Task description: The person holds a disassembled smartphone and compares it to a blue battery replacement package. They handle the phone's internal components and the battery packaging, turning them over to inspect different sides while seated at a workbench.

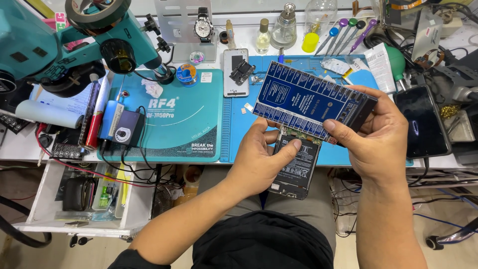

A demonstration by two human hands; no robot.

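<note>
We held the opened phone [295, 167] in our left hand [261, 157], fingers wrapped under it and the thumb pressed across its black battery, so the phone lay in the palm with its lower end jutting past the hand toward our lap. Our right hand [373, 142] gripped the blue board [311, 99] by its right end, thumb on top and fingers under. The board tilted just above the phone, its lower edge touching or nearly touching the phone's exposed top end; we could not tell which. Both hands hung past the near edge of the blue mat [239, 134], over our lap. Beyond the board lay a white phone [235, 72]; right of the right hand a dark phone [423, 122] sat close by. Left of the left hand the teal pad [172, 129] lay well apart.
</note>
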